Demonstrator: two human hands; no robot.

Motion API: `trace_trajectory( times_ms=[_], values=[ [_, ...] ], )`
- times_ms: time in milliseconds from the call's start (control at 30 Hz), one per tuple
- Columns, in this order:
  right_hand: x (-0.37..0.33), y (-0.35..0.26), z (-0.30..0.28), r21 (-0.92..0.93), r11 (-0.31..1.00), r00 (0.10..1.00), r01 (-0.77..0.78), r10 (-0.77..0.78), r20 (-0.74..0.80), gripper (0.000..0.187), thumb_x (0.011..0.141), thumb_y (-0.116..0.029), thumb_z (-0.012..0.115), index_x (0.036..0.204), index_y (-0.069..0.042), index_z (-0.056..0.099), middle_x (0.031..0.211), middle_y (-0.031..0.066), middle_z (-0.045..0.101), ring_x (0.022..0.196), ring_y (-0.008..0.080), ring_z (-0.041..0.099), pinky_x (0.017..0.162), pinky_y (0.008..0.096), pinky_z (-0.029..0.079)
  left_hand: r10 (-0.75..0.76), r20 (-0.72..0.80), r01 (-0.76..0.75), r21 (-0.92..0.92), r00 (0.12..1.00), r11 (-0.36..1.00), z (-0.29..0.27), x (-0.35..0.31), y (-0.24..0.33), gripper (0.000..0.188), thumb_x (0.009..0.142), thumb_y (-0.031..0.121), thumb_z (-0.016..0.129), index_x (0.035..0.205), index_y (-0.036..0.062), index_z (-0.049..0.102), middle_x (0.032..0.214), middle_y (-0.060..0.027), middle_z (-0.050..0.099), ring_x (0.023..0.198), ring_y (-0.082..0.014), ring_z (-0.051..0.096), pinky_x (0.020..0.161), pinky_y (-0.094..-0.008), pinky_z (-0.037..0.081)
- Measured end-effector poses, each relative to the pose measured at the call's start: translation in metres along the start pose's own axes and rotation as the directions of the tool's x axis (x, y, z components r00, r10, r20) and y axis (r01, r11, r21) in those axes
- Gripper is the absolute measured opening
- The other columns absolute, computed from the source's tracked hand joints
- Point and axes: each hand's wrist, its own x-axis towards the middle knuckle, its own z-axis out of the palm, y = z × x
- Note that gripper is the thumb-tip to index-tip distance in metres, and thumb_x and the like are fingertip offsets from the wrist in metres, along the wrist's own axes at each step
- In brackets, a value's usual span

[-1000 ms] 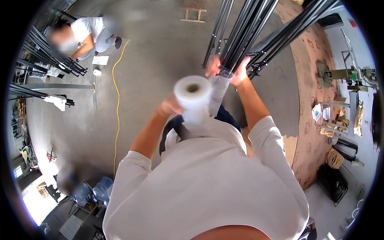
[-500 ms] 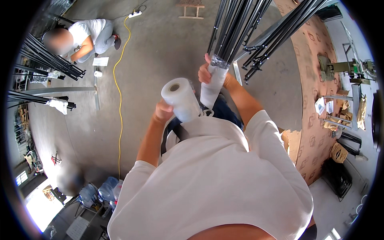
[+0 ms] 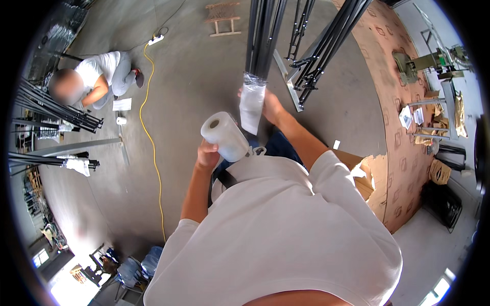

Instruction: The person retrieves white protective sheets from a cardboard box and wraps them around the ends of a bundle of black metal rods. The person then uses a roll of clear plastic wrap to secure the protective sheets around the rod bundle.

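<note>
My left hand (image 3: 207, 154) is closed round the lower side of a roll of clear plastic film (image 3: 224, 137), its cardboard core facing up and away from me. A bundle of black rods (image 3: 263, 43) slants toward me from the top of the view. Its near end is covered by a white, film-wrapped sleeve (image 3: 252, 104). My right hand (image 3: 271, 108) grips this sleeve from the right and underneath. A fingertip shows at the sleeve's left edge; the other fingers are mostly hidden behind it. The roll and the sleeve are apart.
More black rods (image 3: 326, 48) rest on a metal stand (image 3: 288, 84) to the right. A yellow cable (image 3: 151, 127) crosses the floor at left. Beyond it a person (image 3: 104, 76) crouches by other rods. A wooden stool (image 3: 223, 19) stands ahead; torn cardboard (image 3: 375, 178) lies at right.
My right hand has shifted from the sleeve's upper part to behind and below it. The bundle's near end now hangs farther left and more upright in view. The left hand still holds the roll.
</note>
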Motion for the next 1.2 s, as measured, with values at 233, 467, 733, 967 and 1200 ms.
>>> trace_trajectory(
  times_ms=[233,467,733,967,1200],
  values=[
    [-0.024,0.002,0.002,-0.155,0.982,0.993,0.109,-0.115,-0.026,0.057,0.09,-0.046,0.03,0.131,-0.005,0.029,0.132,0.0072,0.034,0.123,0.0188,0.03,0.103,0.0339,0.02,-0.046,-0.028,0.047,0.017,0.999,0.999,0.005,0.023,-0.014,0.081,0.05,0.02,0.069,0.122,0.0004,0.037,0.112,-0.0101,0.05,0.106,-0.0236,0.046,0.093,-0.0339,0.032],
    [-0.058,-0.006,0.009,-0.277,0.956,0.984,0.096,-0.133,-0.12,0.063,0.086,-0.055,0.033,0.132,-0.011,0.03,0.13,0.0061,0.036,0.12,0.0196,0.033,0.1,0.0355,0.025,-0.13,0.033,0.128,0.062,0.991,0.99,0.022,0.042,-0.011,0.083,0.051,0.025,0.072,0.122,0.0008,0.036,0.114,-0.0096,0.048,0.108,-0.023,0.044,0.094,-0.0337,0.031],
    [-0.132,-0.021,0.035,-0.812,0.473,0.805,0.341,-0.593,-0.007,0.059,0.07,-0.018,0.07,0.118,-0.002,0.038,0.111,0.0125,0.045,0.103,0.023,0.047,0.086,0.0338,0.04,-0.18,0.124,0.137,0.296,0.976,0.945,0.066,0.073,-0.006,0.063,0.075,0.025,0.062,0.123,0.0007,0.032,0.115,-0.0082,0.046,0.109,-0.0178,0.043,0.092,-0.0322,0.033],
    [-0.152,-0.02,-0.004,-0.597,0.754,0.71,0.274,-0.577,-0.403,0.068,0.065,-0.025,0.075,0.115,0.0,0.036,0.102,0.0119,0.051,0.096,0.0199,0.049,0.083,0.0322,0.041,-0.428,0.382,0.199,0.511,0.819,0.836,0.098,0.085,-0.031,0.058,0.086,0.019,0.049,0.131,0.0024,0.017,0.128,-0.0109,0.032,0.123,-0.0196,0.028,0.097,-0.0345,0.029],
    [-0.189,-0.051,-0.008,-0.211,0.83,0.664,0.516,-0.543,-0.514,0.066,0.063,-0.017,0.068,0.119,-0.001,0.038,0.108,0.0108,0.051,0.103,0.0201,0.048,0.09,0.0335,0.037,-0.364,0.562,0.068,0.477,0.743,0.876,0.131,0.115,-0.04,0.043,0.084,0.009,0.054,0.12,0.0063,0.032,0.115,-0.0049,0.043,0.11,-0.0148,0.041,0.094,-0.032,0.034]
  ],
)
